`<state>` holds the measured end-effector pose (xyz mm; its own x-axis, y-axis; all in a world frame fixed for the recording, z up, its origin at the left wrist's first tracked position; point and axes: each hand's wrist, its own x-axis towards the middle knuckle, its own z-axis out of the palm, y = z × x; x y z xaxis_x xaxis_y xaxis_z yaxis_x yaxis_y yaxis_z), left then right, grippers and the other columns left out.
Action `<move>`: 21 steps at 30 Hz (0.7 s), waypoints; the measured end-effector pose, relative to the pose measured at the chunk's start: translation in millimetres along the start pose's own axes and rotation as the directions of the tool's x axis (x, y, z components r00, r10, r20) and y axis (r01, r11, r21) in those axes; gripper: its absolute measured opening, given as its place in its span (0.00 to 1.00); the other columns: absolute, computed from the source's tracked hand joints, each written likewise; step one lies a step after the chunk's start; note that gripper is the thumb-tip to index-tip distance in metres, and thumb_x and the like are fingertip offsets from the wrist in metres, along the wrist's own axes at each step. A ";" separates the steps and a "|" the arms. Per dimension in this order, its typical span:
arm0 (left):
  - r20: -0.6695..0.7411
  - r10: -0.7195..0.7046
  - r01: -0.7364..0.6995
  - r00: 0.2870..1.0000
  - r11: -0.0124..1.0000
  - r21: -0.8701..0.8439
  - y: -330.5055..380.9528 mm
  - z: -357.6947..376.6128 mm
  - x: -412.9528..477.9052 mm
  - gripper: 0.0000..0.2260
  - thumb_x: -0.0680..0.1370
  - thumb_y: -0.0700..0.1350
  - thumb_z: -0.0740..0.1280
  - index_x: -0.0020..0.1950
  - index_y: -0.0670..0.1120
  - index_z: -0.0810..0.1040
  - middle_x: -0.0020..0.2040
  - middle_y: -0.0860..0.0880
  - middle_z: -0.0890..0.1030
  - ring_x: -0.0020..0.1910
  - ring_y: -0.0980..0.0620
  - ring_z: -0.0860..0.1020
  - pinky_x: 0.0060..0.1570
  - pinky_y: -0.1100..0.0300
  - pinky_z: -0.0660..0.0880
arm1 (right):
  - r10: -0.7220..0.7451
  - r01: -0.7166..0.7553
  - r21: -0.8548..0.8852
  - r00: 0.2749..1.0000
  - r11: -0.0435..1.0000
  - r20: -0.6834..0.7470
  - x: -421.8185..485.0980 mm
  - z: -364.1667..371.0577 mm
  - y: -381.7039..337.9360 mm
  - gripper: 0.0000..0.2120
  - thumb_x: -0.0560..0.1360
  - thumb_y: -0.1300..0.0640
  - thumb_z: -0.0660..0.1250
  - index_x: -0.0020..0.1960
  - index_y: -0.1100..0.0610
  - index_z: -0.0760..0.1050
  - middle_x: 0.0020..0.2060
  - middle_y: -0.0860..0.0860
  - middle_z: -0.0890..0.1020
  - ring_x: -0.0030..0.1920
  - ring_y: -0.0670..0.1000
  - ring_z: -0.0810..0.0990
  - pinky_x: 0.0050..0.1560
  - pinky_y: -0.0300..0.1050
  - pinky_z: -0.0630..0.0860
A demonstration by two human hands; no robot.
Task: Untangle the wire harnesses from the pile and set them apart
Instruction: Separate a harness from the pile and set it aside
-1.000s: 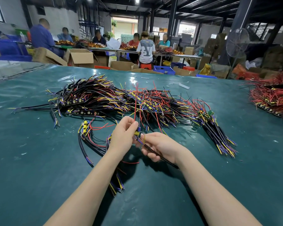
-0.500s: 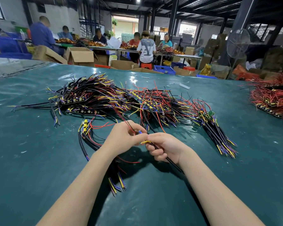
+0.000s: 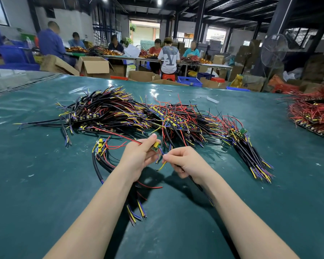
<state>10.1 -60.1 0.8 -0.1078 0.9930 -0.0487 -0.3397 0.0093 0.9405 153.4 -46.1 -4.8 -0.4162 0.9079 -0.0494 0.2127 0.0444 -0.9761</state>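
Head-worn view over a dark green table mat (image 3: 45, 184). At centre, the left hand (image 3: 138, 156) grips a small green circuit board with yellow parts (image 3: 154, 147), thumb and curled fingers clamped on it. Just beside it, at three o'clock, the right hand (image 3: 187, 162) pinches yellow and blue wire ends (image 3: 162, 164) between thumb and forefinger, its other fingers curled round a black cable (image 3: 196, 184).

The tangled pile of black, red, yellow and blue wire harnesses (image 3: 131, 114) lies at twelve o'clock. A looped harness (image 3: 101, 154) lies apart at nine o'clock, and a straightened bundle of black cables (image 3: 251, 156) at three.

One harness appears to be being teased loose. The next move probably calls for drawing its leads apart gently, so they do not snag.

Beyond the table stand an open brown cardboard box (image 3: 94, 67) at eleven o'clock and a blue plastic crate (image 3: 189, 82) at one. Their contents cannot be seen.
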 end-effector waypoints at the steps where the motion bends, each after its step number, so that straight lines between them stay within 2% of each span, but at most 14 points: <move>1: -0.002 0.005 -0.005 1.000 0.999 0.042 0.1 -0.5 0.1 0.11 0.78 0.47 0.63 0.37 0.45 0.77 0.24 0.54 0.77 0.25 0.61 0.77 0.26 0.70 0.74 | 0.048 -0.050 0.060 0.998 0.997 0.030 -0.4 0.4 1.9 0.13 0.77 0.59 0.62 0.34 0.56 0.74 0.23 0.47 0.64 0.19 0.42 0.59 0.20 0.29 0.52; 3: 0.018 0.008 -0.010 1.000 0.994 0.107 -0.6 -1.3 -0.3 0.11 0.78 0.48 0.63 0.37 0.46 0.76 0.24 0.56 0.76 0.27 0.59 0.77 0.25 0.70 0.72 | 0.184 -0.204 0.168 0.975 0.964 0.127 -0.7 -0.8 3.3 0.15 0.79 0.55 0.58 0.35 0.57 0.72 0.25 0.49 0.62 0.19 0.41 0.58 0.18 0.28 0.52; 6: 0.053 0.035 -0.043 0.998 0.988 0.147 -1.8 -1.3 -1.1 0.12 0.78 0.48 0.64 0.34 0.48 0.77 0.27 0.56 0.77 0.31 0.56 0.77 0.25 0.70 0.69 | 0.367 -0.425 0.192 0.888 0.885 0.277 0.6 -4.0 1.3 0.26 0.80 0.47 0.51 0.33 0.61 0.74 0.21 0.46 0.59 0.17 0.40 0.57 0.14 0.29 0.51; 8: 0.059 0.094 -0.105 0.994 0.972 0.209 -0.9 -1.9 -0.6 0.13 0.77 0.49 0.64 0.33 0.49 0.77 0.27 0.57 0.77 0.31 0.60 0.77 0.28 0.68 0.68 | 0.387 -0.481 0.236 0.852 0.845 0.352 0.6 -4.2 -0.5 0.29 0.80 0.47 0.51 0.28 0.59 0.75 0.20 0.45 0.60 0.16 0.40 0.57 0.13 0.29 0.51; 11: 0.069 0.235 -0.245 0.970 0.933 0.263 1.6 -2.5 0.7 0.13 0.77 0.47 0.64 0.32 0.50 0.78 0.25 0.57 0.74 0.25 0.63 0.69 0.29 0.68 0.63 | 0.303 -0.502 0.425 0.838 0.753 0.454 -2.4 -3.6 -3.9 0.18 0.73 0.51 0.58 0.28 0.56 0.74 0.22 0.46 0.62 0.17 0.41 0.60 0.13 0.28 0.53; 13: 0.063 0.306 -0.312 0.950 0.913 0.264 2.9 -2.0 1.0 0.14 0.77 0.47 0.64 0.31 0.50 0.78 0.24 0.57 0.71 0.25 0.61 0.64 0.27 0.68 0.61 | 0.240 -0.481 0.492 0.847 0.725 0.474 -4.8 -2.0 -4.8 0.13 0.70 0.52 0.59 0.30 0.56 0.72 0.23 0.46 0.65 0.18 0.41 0.62 0.13 0.28 0.54; 15: 0.053 0.306 -0.308 0.951 0.911 0.274 2.7 -2.4 1.3 0.13 0.77 0.48 0.64 0.33 0.50 0.78 0.24 0.57 0.73 0.25 0.61 0.68 0.28 0.69 0.63 | 0.220 -0.418 0.481 0.883 0.770 0.415 -4.5 0.2 -2.6 0.11 0.73 0.54 0.58 0.34 0.56 0.69 0.24 0.46 0.68 0.19 0.41 0.62 0.14 0.28 0.54; 17: 0.010 0.225 -0.220 0.974 0.941 0.256 0.6 -3.7 2.0 0.12 0.77 0.48 0.64 0.35 0.48 0.76 0.26 0.56 0.75 0.24 0.62 0.74 0.28 0.69 0.67 | 0.176 -0.296 0.442 0.940 0.847 0.291 -3.4 1.6 0.4 0.09 0.78 0.60 0.56 0.39 0.56 0.67 0.25 0.47 0.71 0.19 0.41 0.62 0.15 0.29 0.54; 19: -0.036 0.109 -0.103 0.993 0.984 0.142 -0.9 -5.2 3.2 0.11 0.78 0.48 0.63 0.38 0.45 0.75 0.27 0.56 0.76 0.23 0.62 0.75 0.25 0.69 0.71 | 0.077 -0.145 0.421 0.982 0.895 0.174 -3.2 2.7 1.3 0.10 0.76 0.68 0.55 0.42 0.55 0.67 0.26 0.48 0.72 0.19 0.43 0.62 0.18 0.27 0.54; 21: -0.055 0.059 -0.057 0.997 0.998 0.036 -0.6 -5.9 4.7 0.10 0.78 0.46 0.63 0.38 0.43 0.75 0.25 0.55 0.75 0.23 0.61 0.74 0.24 0.69 0.73 | -0.041 0.004 0.375 0.995 0.927 0.091 -3.5 4.3 0.9 0.13 0.74 0.73 0.57 0.42 0.56 0.69 0.26 0.47 0.72 0.20 0.43 0.61 0.20 0.27 0.53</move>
<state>4.3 -56.1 -2.0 -0.1789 0.9838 -0.0120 -0.2990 -0.0428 0.9533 151.3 -51.1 -6.3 -0.5033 0.8636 -0.0285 -0.1364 -0.1119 -0.9843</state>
